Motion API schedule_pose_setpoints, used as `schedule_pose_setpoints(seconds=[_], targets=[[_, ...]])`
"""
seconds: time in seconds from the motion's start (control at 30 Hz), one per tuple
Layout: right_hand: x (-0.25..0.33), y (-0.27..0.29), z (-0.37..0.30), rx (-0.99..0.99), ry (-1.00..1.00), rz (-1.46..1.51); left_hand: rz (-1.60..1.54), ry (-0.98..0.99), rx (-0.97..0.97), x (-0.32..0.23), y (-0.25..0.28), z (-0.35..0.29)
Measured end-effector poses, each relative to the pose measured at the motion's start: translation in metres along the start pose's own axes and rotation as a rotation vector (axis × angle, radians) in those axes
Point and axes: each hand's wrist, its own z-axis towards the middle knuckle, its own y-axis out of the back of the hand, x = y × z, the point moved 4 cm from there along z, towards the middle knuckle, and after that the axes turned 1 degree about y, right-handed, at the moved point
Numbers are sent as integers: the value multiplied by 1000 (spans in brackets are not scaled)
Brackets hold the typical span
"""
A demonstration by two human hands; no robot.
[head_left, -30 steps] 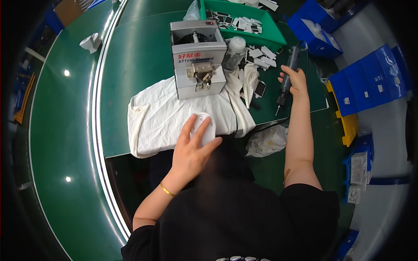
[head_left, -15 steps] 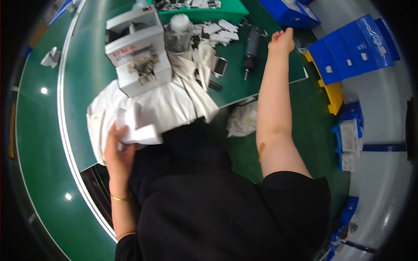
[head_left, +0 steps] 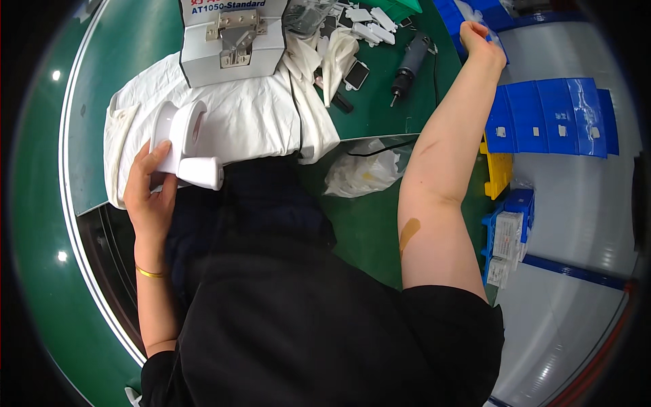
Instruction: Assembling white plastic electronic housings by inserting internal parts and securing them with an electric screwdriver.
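Observation:
My left hand [head_left: 150, 186] is closed around a glossy white plastic housing [head_left: 196, 172], with rounded upright walls and a stubby block-like arm. The thumb lies against its side, and the piece is held above a white cloth [head_left: 251, 115] on the bench. My right arm stretches far to the upper right. There my right hand [head_left: 483, 44] is at a blue bin [head_left: 450, 17] with clear plastic in it. Its fingers look bent but are partly hidden, so I cannot make out whether they hold anything.
A white boxy machine [head_left: 234, 68] with metal fittings stands on the cloth. Right of it lie small white plastic parts [head_left: 366, 32], a dark-screened piece [head_left: 356, 75] and a grey electric screwdriver [head_left: 411, 64]. Blue bins [head_left: 542, 119] line the right side; a plastic bag [head_left: 366, 169] sits below the bench edge.
My right hand has moved farther up and right, to the blue bin. My left hand still holds the white housing, now sharper and farther left in the picture. The whole view has shifted.

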Motion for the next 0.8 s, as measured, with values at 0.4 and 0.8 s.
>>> schedule_pose_setpoints(seconds=[0.4,0.8], targets=[[-36,12,-30,22,-27,-8,-7,-20,-19,-8,3,2],[-15,10,12,52,4,-111,21,-53,-14,-8,0,1]])
